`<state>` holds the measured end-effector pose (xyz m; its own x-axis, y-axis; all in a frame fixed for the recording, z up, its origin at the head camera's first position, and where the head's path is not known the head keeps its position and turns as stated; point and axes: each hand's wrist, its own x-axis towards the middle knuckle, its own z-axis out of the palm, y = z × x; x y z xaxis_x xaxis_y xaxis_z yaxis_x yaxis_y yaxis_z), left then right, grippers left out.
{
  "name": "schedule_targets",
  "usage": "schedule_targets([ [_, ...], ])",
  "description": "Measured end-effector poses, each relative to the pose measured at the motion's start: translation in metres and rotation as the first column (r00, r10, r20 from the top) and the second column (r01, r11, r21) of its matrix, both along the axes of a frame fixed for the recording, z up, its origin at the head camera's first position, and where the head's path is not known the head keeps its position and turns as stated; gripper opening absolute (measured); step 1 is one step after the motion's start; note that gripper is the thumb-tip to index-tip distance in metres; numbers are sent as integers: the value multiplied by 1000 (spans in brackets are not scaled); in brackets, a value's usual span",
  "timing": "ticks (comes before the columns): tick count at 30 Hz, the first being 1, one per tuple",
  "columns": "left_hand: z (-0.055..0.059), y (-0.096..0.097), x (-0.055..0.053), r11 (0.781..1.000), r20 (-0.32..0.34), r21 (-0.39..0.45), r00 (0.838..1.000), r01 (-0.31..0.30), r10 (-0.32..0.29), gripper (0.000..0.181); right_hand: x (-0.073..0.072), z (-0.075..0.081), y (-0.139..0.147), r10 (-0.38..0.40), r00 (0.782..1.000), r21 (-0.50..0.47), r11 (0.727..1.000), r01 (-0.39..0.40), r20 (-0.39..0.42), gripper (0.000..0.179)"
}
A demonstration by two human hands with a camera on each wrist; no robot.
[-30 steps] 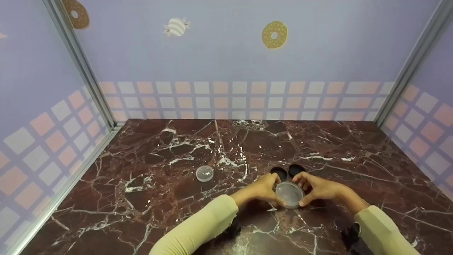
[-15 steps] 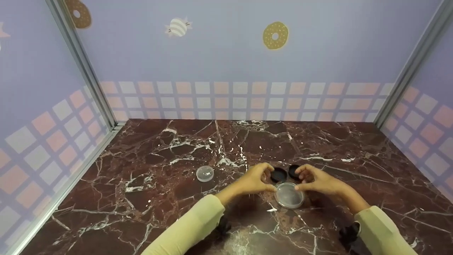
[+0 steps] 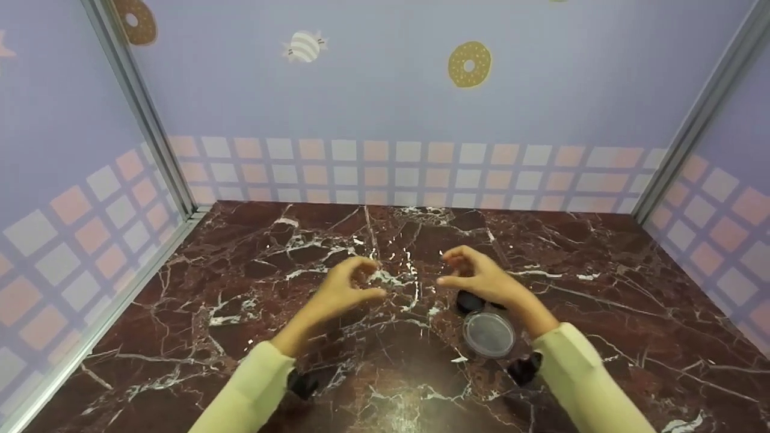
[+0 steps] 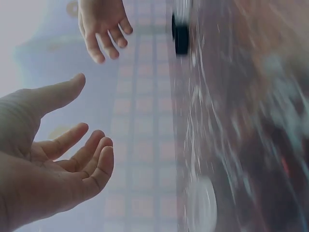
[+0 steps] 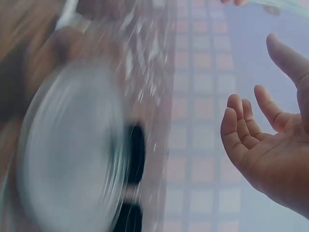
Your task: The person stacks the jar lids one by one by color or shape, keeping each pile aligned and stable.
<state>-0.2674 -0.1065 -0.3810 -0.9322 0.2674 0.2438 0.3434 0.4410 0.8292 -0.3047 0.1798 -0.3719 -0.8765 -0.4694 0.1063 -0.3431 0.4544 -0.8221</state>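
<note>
My left hand (image 3: 344,287) hovers over the left-middle of the table, holding nothing, fingers loosely curved and thumb apart. Below it, a small round clear container (image 4: 203,205) shows in the left wrist view; in the head view the hand hides it. My right hand (image 3: 481,279), also holding nothing, is raised above a small black round container (image 3: 469,302), partly covering it. A second black container (image 5: 128,217) stands beside the first, mostly hidden in the head view. Nearer me sits a larger round clear plastic container (image 3: 488,335), blurred in the right wrist view.
The dark red marbled table (image 3: 385,361) has white veins and white specks. A patterned back wall (image 3: 385,90) and side walls with metal corner posts (image 3: 692,114) enclose it. Black wrist cameras (image 3: 524,368) sit under both sleeves.
Both hands have let go of the larger clear container, risen and moved left and away from me, the left hand farther. The containers by the right hand stay where they were.
</note>
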Motion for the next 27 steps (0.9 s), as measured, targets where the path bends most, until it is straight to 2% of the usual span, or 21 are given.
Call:
schedule_targets([
  [2,-3,-15,1,996,33,61,998,-63,61,45,-1,2,-19,32,999,-16,999,-32,14,55],
  [5,-8,-33,2,978,108,147,986,-144,129,44,-3,2,-43,65,997,-39,997,-64,41,59],
  [9,-14,-47,3,961,155,177,970,-213,186,48,-4,-6,-68,84,992,-75,994,-77,95,60],
  [15,-23,-59,-2,961,192,165,962,-224,191,57,-5,-25,-96,86,981,-128,990,-64,176,62],
  [19,-28,-59,-8,961,213,160,958,-227,191,61,-8,-37,-109,64,974,-151,988,-32,216,63],
  [21,-32,-59,-7,956,257,171,948,-237,188,62,-8,-43,-117,62,971,-158,987,-25,232,63],
  [25,-42,-58,-6,941,368,213,914,-263,173,66,-9,-54,-127,72,954,-211,977,-9,292,61],
  [27,-45,-57,-8,939,391,215,904,-270,171,68,-10,-60,-129,77,946,-251,968,5,316,60],
])
